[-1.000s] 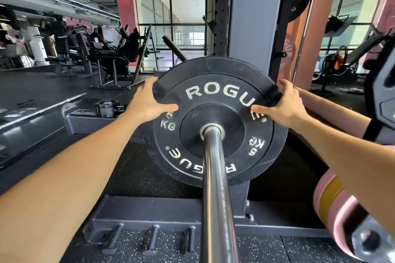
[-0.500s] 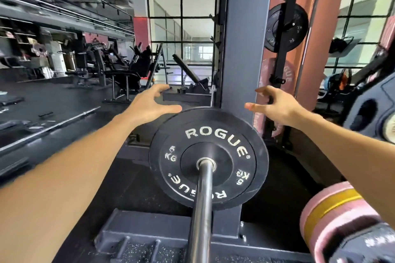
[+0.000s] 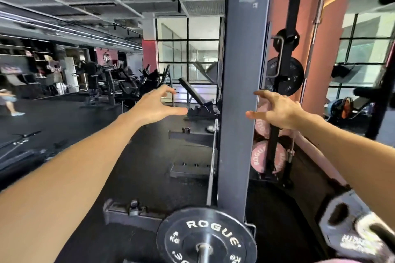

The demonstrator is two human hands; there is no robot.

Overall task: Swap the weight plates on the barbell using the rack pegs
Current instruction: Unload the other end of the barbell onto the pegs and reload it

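Note:
A black Rogue 5 kg plate (image 3: 206,235) sits on the barbell sleeve (image 3: 204,251) at the bottom of the view, in front of the grey rack upright (image 3: 241,96). My left hand (image 3: 157,105) hovers open in the air well above the plate, left of the upright. My right hand (image 3: 277,109) is open too, fingers spread, just right of the upright. Neither hand touches anything. Behind my right hand, black plates (image 3: 285,76) and pink Rogue plates (image 3: 268,157) hang on the rack pegs.
A grey plate (image 3: 350,228) sits at the lower right. Rack base beams (image 3: 132,214) lie on the black rubber floor. Benches and machines (image 3: 119,85) fill the back left, where a person (image 3: 8,102) moves. A salmon pillar (image 3: 322,49) stands behind the rack.
Both hands have let go of the black plate and lifted up and away from it. The view has tilted upward, so the plate now sits at the bottom edge.

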